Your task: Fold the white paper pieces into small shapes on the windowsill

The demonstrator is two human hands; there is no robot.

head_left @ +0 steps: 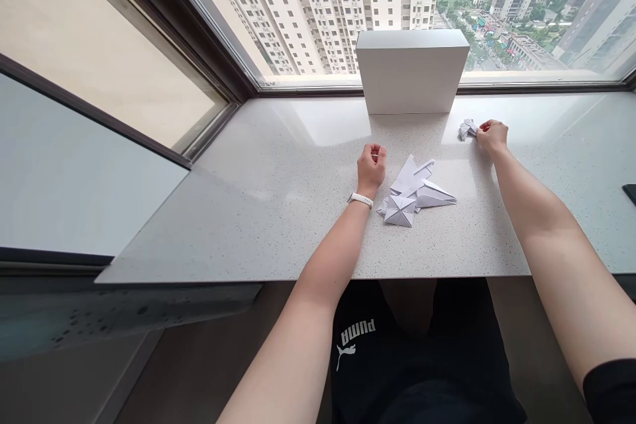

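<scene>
My right hand (493,136) pinches the edge of a small folded paper piece (468,129) on the pale speckled counter, right of a white box. My left hand (371,169) rests loosely curled on the counter, with a white band (360,199) round its wrist; I make out no object in its fingers. Just right of it lies a loose pile of white origami pieces. At the pile's front is a square one with crossing creases (399,211). Behind it is a pointed, upright-looking piece (409,175), and a long, pointed one (434,195) reaches to the right.
The white box (411,79) stands upright at the back against the window. A dark flat object (629,194) lies at the far right edge. The counter's front edge (223,280) runs close to my body. A window frame (213,129) borders the left side.
</scene>
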